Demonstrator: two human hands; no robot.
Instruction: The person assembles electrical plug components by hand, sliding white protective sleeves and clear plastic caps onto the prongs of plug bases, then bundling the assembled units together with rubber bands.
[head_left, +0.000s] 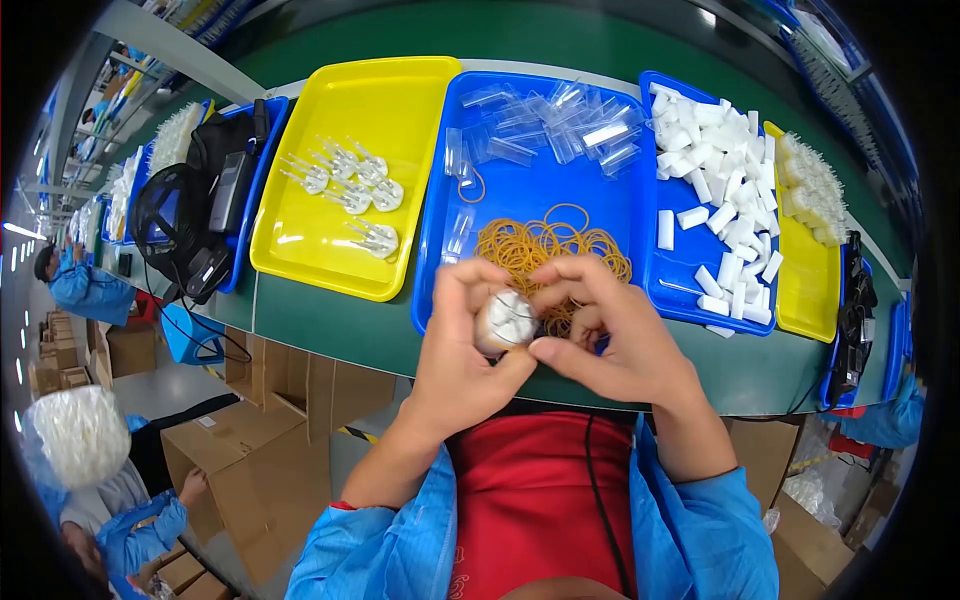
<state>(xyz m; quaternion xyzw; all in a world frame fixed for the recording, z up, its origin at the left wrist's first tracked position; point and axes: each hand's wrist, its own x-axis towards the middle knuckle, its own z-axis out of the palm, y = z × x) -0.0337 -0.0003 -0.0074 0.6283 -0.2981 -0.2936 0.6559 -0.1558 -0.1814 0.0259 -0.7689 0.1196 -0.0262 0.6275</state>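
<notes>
My left hand [458,340] and my right hand [610,330] meet over the near edge of the green bench, both gripping a small round bundle of white plastic pieces [505,320] wrapped in a tan rubber band. Just beyond my fingers lies a heap of tan rubber bands [550,245] in a blue tray [520,190], with clear plastic sleeves [560,125] at its far end. Left of it a yellow tray [330,230] holds several finished clear bundles [350,185].
A blue tray of white blocks [715,190] sits to the right, then another yellow tray [805,290] with white parts. A black fan and device [195,215] fill a tray at left. Cardboard boxes [225,445] and another person in blue [110,500] are below left.
</notes>
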